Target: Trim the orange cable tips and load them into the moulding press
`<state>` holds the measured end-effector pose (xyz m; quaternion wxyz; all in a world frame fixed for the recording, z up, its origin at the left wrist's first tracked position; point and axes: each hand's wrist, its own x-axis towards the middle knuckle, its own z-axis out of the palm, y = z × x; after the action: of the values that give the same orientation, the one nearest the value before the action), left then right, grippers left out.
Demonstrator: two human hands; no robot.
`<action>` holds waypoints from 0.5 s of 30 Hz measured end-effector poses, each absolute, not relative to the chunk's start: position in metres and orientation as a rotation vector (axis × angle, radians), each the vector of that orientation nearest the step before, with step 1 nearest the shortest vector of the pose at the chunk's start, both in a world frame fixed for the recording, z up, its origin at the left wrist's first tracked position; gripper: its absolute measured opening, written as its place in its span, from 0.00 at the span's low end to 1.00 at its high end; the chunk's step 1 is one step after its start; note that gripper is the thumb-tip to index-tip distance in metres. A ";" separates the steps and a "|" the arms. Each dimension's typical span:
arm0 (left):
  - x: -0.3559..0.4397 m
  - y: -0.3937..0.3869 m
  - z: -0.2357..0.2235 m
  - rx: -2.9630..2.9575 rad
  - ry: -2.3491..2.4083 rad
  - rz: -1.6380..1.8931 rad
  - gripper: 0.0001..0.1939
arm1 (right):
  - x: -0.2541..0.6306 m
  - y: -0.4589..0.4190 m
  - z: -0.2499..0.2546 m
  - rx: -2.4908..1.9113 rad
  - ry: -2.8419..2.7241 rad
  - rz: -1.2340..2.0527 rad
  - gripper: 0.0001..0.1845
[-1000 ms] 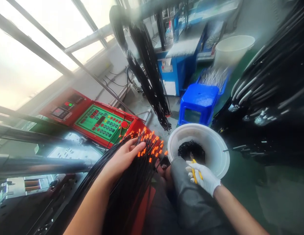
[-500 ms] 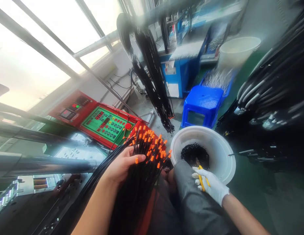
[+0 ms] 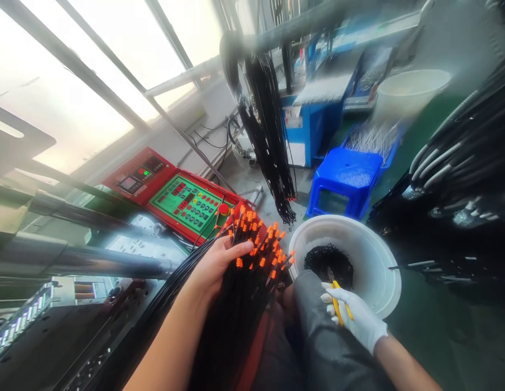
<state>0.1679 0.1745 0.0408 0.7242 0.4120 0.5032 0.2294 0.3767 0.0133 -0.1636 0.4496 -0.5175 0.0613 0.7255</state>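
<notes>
The black cables (image 3: 240, 320) lie close at the left hand (image 3: 212, 266), which is bare and the nearer of the two; their long axis goes from the lower left of the view up and forward, and ends in many orange tips (image 3: 263, 244), which spread toward the right. The thumb lies across the cables just beside these tips, while the other fingers are mostly hidden; so I cannot tell how firmly this grip is closed.

The right hand (image 3: 360, 315), in a white glove, has its fingers folded around the yellow handles of a cutting tool (image 3: 337, 307); the metal end of the tool points forward to the white bucket (image 3: 374, 260), and not toward the orange tips; whether its jaws are apart, I cannot tell. From this right grip, the tips lie to the left and a little forward, well apart from it; the grey-trousered knee (image 3: 311, 304) stands between.

In the bucket there is a heap of short black pieces (image 3: 328, 260); beyond the tips is a red control box (image 3: 175, 201); more cables (image 3: 269, 125) hang from a bar farther forward, near a blue stool (image 3: 350, 168).
</notes>
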 end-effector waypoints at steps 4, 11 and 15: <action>0.178 0.177 0.047 0.869 1.182 0.580 0.12 | 0.384 0.022 -0.137 -1.303 -0.046 1.751 0.25; 0.176 0.178 0.051 0.930 1.075 0.613 0.10 | 0.394 0.043 -0.069 -1.263 -0.525 1.631 0.25; 0.175 0.176 0.054 1.020 0.982 0.627 0.10 | 0.386 0.059 -0.022 -1.383 -0.651 1.488 0.24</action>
<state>0.1752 0.1764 0.0541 0.7149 0.4606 0.4433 0.2832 0.3863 0.0589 -0.0225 0.4830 -0.5677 -0.2673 0.6107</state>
